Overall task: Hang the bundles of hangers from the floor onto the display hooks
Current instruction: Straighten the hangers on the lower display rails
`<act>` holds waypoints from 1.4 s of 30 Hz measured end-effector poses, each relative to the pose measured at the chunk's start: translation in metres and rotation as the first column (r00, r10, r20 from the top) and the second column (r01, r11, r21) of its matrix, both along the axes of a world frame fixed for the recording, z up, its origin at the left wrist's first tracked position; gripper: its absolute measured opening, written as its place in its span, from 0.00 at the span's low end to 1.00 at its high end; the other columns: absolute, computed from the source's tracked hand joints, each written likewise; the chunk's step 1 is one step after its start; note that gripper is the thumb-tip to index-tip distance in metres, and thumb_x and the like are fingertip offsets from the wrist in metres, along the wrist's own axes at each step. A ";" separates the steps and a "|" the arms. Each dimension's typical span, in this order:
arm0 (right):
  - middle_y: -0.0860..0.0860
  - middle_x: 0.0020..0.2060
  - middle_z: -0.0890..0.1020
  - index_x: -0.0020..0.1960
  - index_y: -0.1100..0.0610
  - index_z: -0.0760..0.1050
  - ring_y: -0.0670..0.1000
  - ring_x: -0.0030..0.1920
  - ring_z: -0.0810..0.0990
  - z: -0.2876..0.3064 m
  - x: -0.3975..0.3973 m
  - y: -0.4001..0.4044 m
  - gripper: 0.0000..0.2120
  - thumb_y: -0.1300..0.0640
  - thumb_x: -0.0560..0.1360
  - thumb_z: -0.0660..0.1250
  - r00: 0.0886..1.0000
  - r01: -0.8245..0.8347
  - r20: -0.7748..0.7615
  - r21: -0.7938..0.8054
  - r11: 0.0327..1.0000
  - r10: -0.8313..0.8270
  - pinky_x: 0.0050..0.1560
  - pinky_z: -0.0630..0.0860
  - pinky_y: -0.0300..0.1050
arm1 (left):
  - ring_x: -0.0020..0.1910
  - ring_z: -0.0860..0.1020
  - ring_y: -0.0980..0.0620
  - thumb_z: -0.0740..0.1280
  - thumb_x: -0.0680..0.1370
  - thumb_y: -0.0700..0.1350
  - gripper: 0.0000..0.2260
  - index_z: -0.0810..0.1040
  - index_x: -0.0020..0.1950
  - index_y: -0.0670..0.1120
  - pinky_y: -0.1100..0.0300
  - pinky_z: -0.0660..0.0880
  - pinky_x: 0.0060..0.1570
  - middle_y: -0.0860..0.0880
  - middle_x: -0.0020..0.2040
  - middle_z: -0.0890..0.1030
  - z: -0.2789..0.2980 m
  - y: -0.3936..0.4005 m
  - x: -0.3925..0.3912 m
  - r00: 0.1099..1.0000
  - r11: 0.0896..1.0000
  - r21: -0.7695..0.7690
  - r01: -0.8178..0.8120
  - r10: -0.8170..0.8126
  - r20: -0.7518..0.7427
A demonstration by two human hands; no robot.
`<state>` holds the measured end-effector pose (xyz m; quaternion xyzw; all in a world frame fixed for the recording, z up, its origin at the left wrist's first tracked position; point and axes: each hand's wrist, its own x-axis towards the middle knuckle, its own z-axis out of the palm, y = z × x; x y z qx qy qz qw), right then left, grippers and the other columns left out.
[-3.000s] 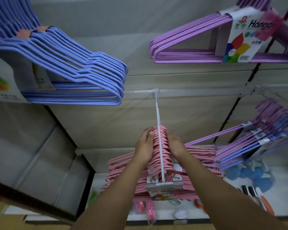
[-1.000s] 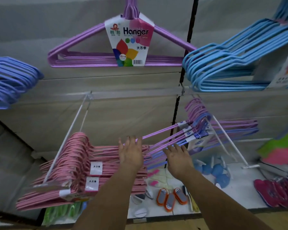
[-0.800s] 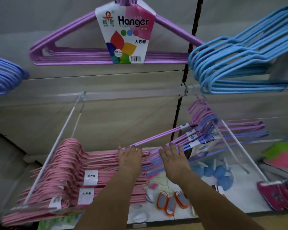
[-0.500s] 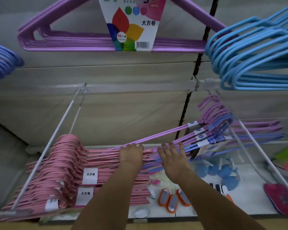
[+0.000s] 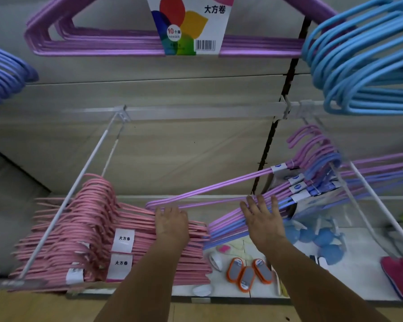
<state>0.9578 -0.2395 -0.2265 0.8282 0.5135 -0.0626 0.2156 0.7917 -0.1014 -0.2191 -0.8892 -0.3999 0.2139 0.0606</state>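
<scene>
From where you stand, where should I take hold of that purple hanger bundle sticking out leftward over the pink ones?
Probably grip the purple hanger bundle at its free left corner, just above the left hand, coming from the front. That end juts clear over the pink hangers; its hook end sits crowded on the right peg.

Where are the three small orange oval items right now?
The three orange oval items lie on the white shelf, low and centre-right in the head view, between the two forearms, right of the pink hanger bundles.

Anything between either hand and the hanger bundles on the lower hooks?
Nothing visible. The left hand already rests on the pink plastic hanger bundles on the left white wire hook. The right hand touches the lilac and blue hanger bundles, fingers spread.
</scene>
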 end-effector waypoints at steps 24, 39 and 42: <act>0.62 0.58 0.80 0.61 0.63 0.78 0.65 0.59 0.78 0.011 -0.009 0.040 0.23 0.62 0.66 0.70 1.000 -0.010 -0.013 0.580 0.814 0.021 0.59 0.75 0.61 | 0.58 0.74 0.42 0.64 0.74 0.43 0.18 0.72 0.65 0.46 0.52 0.73 0.53 0.45 0.59 0.74 0.015 -0.017 0.030 0.758 0.980 -0.064 0.187 -0.103 0.644; 0.61 0.60 0.79 0.65 0.62 0.73 0.61 0.62 0.76 0.026 0.080 -0.134 0.25 0.52 0.73 0.55 0.936 0.326 -0.120 0.645 0.691 -0.330 0.63 0.68 0.60 | 0.78 0.42 0.47 0.49 0.81 0.61 0.31 0.39 0.78 0.52 0.46 0.44 0.74 0.49 0.79 0.40 0.038 -0.122 0.167 0.858 0.935 -0.228 0.271 -0.127 0.498; 0.61 0.63 0.77 0.66 0.64 0.74 0.64 0.61 0.78 0.042 0.097 -0.127 0.29 0.50 0.72 0.52 0.939 0.338 -0.134 0.510 0.791 -0.315 0.58 0.72 0.66 | 0.78 0.40 0.44 0.46 0.82 0.60 0.29 0.38 0.78 0.52 0.45 0.44 0.74 0.48 0.79 0.39 0.033 -0.134 0.172 0.861 0.932 -0.259 0.253 -0.095 0.500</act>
